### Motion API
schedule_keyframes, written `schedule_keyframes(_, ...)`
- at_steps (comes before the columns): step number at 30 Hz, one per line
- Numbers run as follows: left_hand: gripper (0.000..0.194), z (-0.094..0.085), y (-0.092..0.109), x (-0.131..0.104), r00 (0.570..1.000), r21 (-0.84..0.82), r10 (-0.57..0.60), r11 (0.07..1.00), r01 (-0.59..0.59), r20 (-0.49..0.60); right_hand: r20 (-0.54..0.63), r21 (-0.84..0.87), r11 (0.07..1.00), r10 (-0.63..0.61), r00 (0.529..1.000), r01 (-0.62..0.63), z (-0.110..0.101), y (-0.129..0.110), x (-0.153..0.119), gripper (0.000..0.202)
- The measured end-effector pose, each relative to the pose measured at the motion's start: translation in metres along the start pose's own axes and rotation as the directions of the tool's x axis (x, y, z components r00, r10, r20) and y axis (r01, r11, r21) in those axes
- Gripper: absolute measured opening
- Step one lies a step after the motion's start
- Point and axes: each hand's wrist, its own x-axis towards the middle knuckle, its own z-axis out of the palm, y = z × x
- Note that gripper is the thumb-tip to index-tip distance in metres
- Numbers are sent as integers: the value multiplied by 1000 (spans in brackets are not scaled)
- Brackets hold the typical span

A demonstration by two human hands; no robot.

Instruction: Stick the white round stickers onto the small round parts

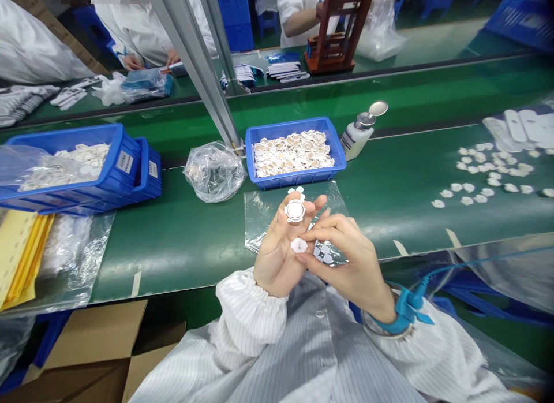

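Observation:
My left hand (279, 253) is turned palm up and holds a round white plastic part (295, 211) with small tabs on its rim, pinched by thumb and fingers. Over that palm, my right hand (346, 250) pinches a smaller white disc (298, 245) with a dark mark at its middle. The two pieces are apart. Below the hands a clear plastic bag (264, 218) lies flat, with several small white discs (324, 254) on it, partly hidden by my right hand. A blue wrist strap (404, 310) circles my right wrist.
Behind the hands stands a blue bin (296, 179) full of white parts. A bottle (357, 134), a rolled clear bag (215, 172) and stacked blue bins (86, 189) are nearby. Loose white pieces (493, 166) lie right. A metal post (199, 62) rises behind; co-workers sit across.

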Motion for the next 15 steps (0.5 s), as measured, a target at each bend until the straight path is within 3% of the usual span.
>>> schedule_keyframes(9, 13, -10, 1, -2, 999, 29, -35, 999, 34, 38, -95, -54, 990, -131, 987, 127, -29, -4, 14, 21)
schedule_keyframes(15, 17, -14, -2, -9, 997, 123, -64, 991, 58, 45, -59, -131, 974, -193, 979, 185, -37, -7, 29, 17)
